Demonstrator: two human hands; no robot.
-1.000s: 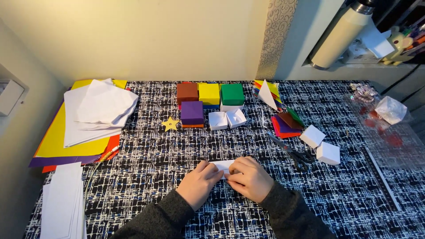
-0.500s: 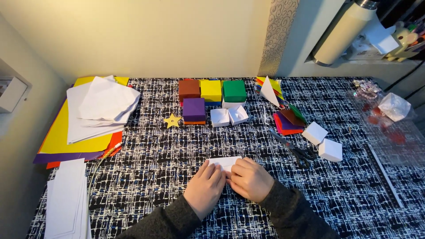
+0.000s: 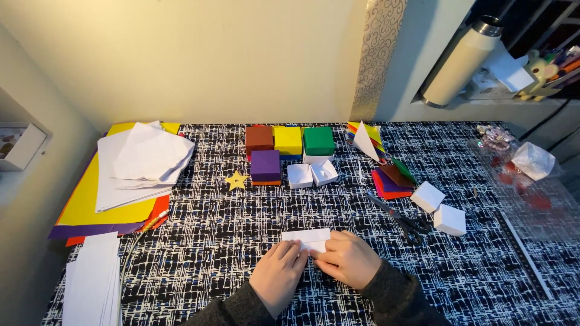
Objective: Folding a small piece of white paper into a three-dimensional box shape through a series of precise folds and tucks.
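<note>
Both hands have slid slightly toward 12 o'clock since a second ago: left hand (image 3: 279, 273) and right hand (image 3: 345, 258) press a folded white paper (image 3: 307, 238) flat on the table (image 3: 205, 229), pinching its near edge, creasing underway.

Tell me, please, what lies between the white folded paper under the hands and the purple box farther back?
In the head view, nothing: only bare black-and-white patterned cloth separates the white folded paper from the purple box.
</note>
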